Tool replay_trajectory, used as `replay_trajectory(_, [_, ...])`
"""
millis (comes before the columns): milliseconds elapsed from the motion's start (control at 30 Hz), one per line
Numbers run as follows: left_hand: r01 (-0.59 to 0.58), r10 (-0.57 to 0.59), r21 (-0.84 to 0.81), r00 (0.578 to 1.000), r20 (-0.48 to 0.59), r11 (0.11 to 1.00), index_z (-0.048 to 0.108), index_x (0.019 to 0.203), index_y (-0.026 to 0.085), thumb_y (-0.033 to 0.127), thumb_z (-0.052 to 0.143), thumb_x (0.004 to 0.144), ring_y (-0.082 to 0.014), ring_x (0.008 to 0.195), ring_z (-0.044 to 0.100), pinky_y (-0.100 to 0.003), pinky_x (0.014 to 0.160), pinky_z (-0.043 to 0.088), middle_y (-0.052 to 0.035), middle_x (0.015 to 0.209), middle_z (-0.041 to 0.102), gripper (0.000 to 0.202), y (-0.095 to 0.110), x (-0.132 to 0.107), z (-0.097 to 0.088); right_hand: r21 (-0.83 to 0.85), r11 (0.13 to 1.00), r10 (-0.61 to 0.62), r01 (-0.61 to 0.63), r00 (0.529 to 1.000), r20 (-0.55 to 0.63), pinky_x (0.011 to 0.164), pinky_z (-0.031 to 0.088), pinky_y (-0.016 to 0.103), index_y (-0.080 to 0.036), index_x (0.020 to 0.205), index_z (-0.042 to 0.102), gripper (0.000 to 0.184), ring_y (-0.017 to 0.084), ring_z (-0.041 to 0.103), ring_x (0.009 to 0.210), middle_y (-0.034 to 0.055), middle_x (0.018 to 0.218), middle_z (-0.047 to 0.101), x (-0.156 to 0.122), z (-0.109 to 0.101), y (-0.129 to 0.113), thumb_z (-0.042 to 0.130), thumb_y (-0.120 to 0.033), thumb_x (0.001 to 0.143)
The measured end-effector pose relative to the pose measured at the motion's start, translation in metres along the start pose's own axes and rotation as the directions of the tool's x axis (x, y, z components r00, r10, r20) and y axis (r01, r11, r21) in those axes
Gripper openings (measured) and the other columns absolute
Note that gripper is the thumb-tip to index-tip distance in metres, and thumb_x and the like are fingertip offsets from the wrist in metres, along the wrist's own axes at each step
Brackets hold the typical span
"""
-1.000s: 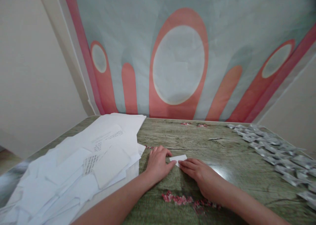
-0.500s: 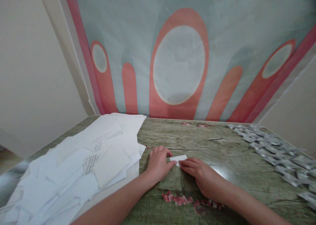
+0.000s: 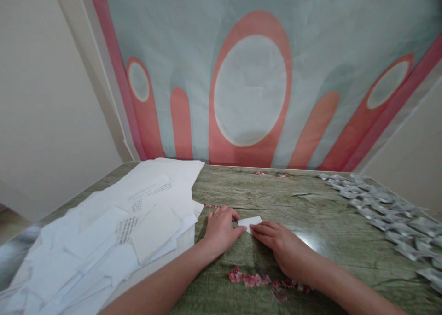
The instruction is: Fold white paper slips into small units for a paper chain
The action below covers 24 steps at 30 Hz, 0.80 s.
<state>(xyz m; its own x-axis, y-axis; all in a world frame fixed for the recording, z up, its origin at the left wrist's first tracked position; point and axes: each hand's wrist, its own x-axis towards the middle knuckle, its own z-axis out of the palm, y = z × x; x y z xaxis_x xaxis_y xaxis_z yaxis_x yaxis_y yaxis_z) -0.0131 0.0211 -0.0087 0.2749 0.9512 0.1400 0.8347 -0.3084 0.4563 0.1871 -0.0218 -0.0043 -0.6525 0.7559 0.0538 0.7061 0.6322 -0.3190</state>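
Note:
A small folded piece of white paper [image 3: 250,221] lies on the wood-patterned tabletop between my two hands. My left hand [image 3: 223,227] is at its left end, with the thumb at the paper's lower edge and the fingers curled near its left corner. From the other side, my right hand [image 3: 276,241] presses its fingertips together on the paper's right part and covers that end. The right thumb is mostly hidden.
A heap of loose white sheets [image 3: 162,232], some with printed text, spreads over the left side of the table [image 3: 262,193]. Several folded grey-white paper pieces [image 3: 376,209] lie in rows at the right edge. A patterned backdrop [image 3: 248,89] stands behind.
Almost nothing differs. Both hands stay at the piece of paper, with only a very slight shift of the left thumb.

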Motion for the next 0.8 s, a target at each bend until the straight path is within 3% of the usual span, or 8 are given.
replay_trajectory(433, [-0.057, 0.058, -0.07, 0.998, 0.009, 0.996, 0.063, 0.084, 0.025, 0.03, 0.068, 0.072, -0.0205, 0.091, 0.053, -0.034, 0.078, 0.032, 0.0021, 0.089, 0.062, 0.014, 0.0008, -0.0023, -0.0001, -0.02, 1.0, -0.003, 0.003, 1.0, 0.004, 0.099, 0.033, 0.038, -0.017, 0.129, 0.05, 0.062, 0.024, 0.044, 0.116, 0.0086, 0.131, 0.051, -0.0013, 0.0001, 0.0005, 0.047, -0.006, 0.068])
replay_trajectory(667, [-0.13, 0.134, -0.129, 0.991, 0.024, 0.983, 0.066, 0.091, 0.028, 0.027, 0.064, 0.076, -0.0204, 0.095, 0.051, -0.035, 0.082, 0.03, 0.0018, 0.093, 0.062, 0.015, -0.0036, -0.0003, 0.0061, -0.039, 0.999, -0.013, 0.013, 1.0, 0.004, 0.108, 0.014, 0.044, -0.022, 0.132, 0.046, 0.064, 0.021, 0.045, 0.117, 0.007, 0.13, 0.052, -0.0023, -0.0043, -0.0009, 0.045, -0.006, 0.07])
replay_trajectory(800, [-0.171, 0.177, -0.119, 0.984, 0.033, 0.978, 0.067, 0.094, 0.03, 0.026, 0.061, 0.079, -0.0199, 0.093, 0.051, -0.034, 0.081, 0.031, 0.0014, 0.092, 0.061, 0.017, -0.003, -0.0016, 0.0069, -0.034, 0.999, -0.011, 0.011, 1.0, -0.002, 0.108, 0.012, 0.044, -0.023, 0.132, 0.045, 0.069, 0.02, 0.044, 0.118, 0.0053, 0.129, 0.053, -0.0036, -0.0047, -0.0027, 0.044, -0.004, 0.066])
